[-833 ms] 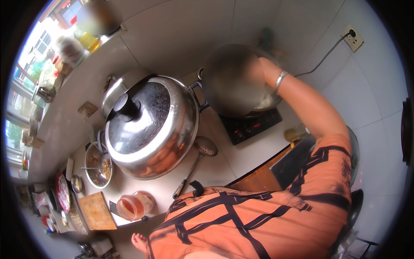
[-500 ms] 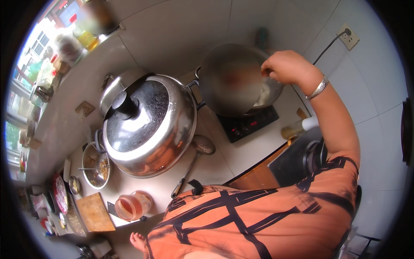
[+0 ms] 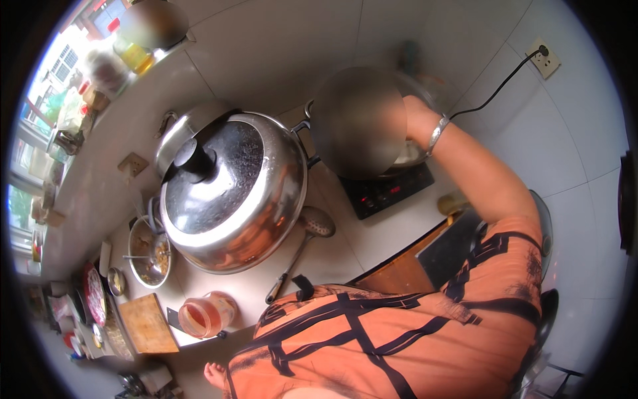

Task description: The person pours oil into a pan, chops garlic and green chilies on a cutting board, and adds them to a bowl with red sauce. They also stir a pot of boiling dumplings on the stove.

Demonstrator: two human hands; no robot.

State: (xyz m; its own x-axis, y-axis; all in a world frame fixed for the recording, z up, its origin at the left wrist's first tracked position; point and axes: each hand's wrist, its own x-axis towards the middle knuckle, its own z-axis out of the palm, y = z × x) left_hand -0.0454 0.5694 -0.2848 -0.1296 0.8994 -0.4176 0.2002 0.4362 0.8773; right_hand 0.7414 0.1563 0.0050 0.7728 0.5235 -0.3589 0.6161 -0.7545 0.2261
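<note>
Right hand [image 3: 419, 120] farther left at the pan [image 3: 417, 85] than before, fingers blurred, grip unclear

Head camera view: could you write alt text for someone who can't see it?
A right hand is at a pan on a lit cooktop; blur hides what it holds, if anything. The left hand hangs beside the orange shirt. A lidded pot stands left of the pan; a slotted spoon and jar are on the counter.

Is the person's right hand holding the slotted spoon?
No: the slotted spoon lies on the counter beside the large lidded pot, apart from the right hand.
</note>
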